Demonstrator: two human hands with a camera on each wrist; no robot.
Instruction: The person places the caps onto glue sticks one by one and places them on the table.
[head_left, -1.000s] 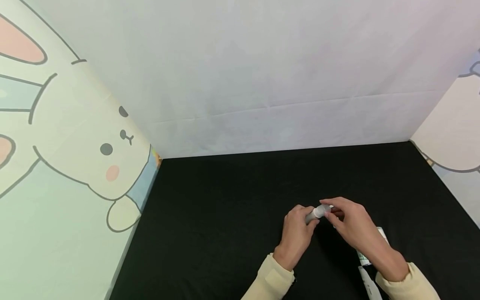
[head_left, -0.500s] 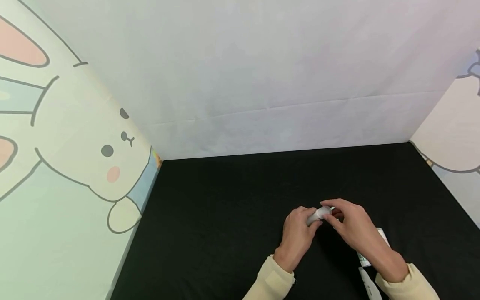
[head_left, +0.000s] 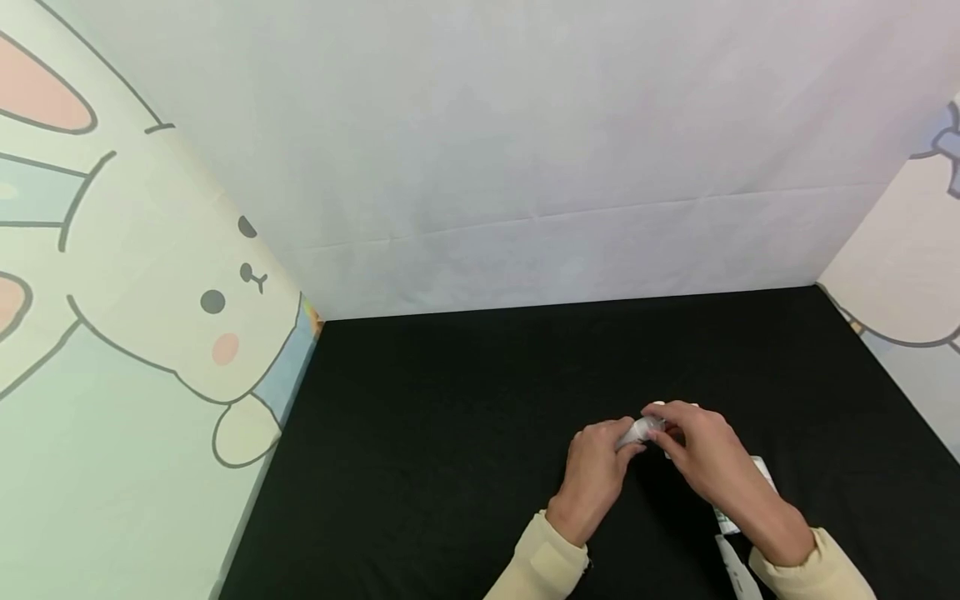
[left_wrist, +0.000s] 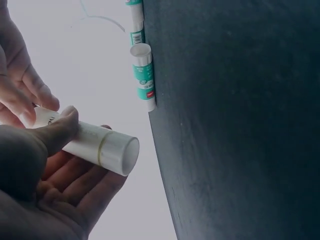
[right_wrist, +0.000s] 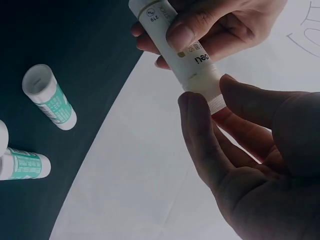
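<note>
A white glue stick (right_wrist: 172, 42) with dark print is held between the two hands above the black table. My left hand (head_left: 592, 475) grips its body, with the thumb across the top in the left wrist view and the fingers underneath. The hollow-looking end of the glue stick (left_wrist: 120, 152) points away from that palm. At the other end, my right hand (head_left: 705, 446) pinches the pale ribbed part (right_wrist: 216, 104) between thumb and fingertips. Those fingers partly hide this end in the head view.
Green-and-white glue sticks lie or stand on the black table; one glue stick (right_wrist: 55, 102) and another glue stick (right_wrist: 30, 165) show in the right wrist view. A white tube-like item (head_left: 738, 567) lies beside the right sleeve. A pale wall (head_left: 555, 250) rises behind the table.
Both hands and the glue stick have dropped slightly in the head view. The right fingertips have shifted a little around the ribbed end. The grip on each end persists.
</note>
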